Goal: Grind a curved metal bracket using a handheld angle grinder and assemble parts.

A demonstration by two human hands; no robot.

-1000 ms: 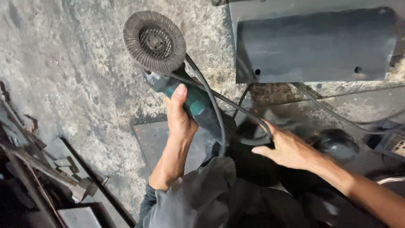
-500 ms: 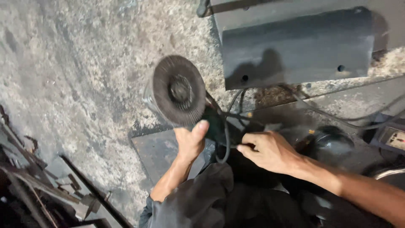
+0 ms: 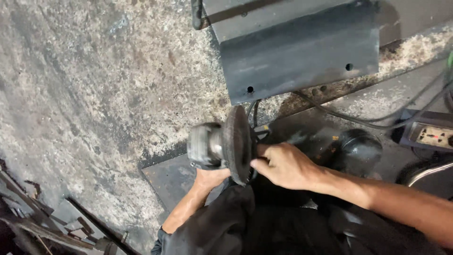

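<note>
I hold an angle grinder (image 3: 206,145) turned on its side, its grey gear head pointing left. Its round dark flap disc (image 3: 238,144) stands edge-on toward me. My left hand (image 3: 210,178) grips the grinder from below. My right hand (image 3: 283,165) closes its fingers on the right face of the disc. The grinder's black cable (image 3: 358,120) trails off to the right across the floor.
A dark steel plate (image 3: 302,52) with two holes lies above the grinder. A flat metal sheet (image 3: 170,182) lies on the rough concrete floor. A power strip (image 3: 432,134) sits at the right edge. Scrap metal bars (image 3: 42,222) lie at the lower left.
The grinder came down and toward me and turned from disc face-up to disc edge-on. My right hand moved left from the cable onto the disc.
</note>
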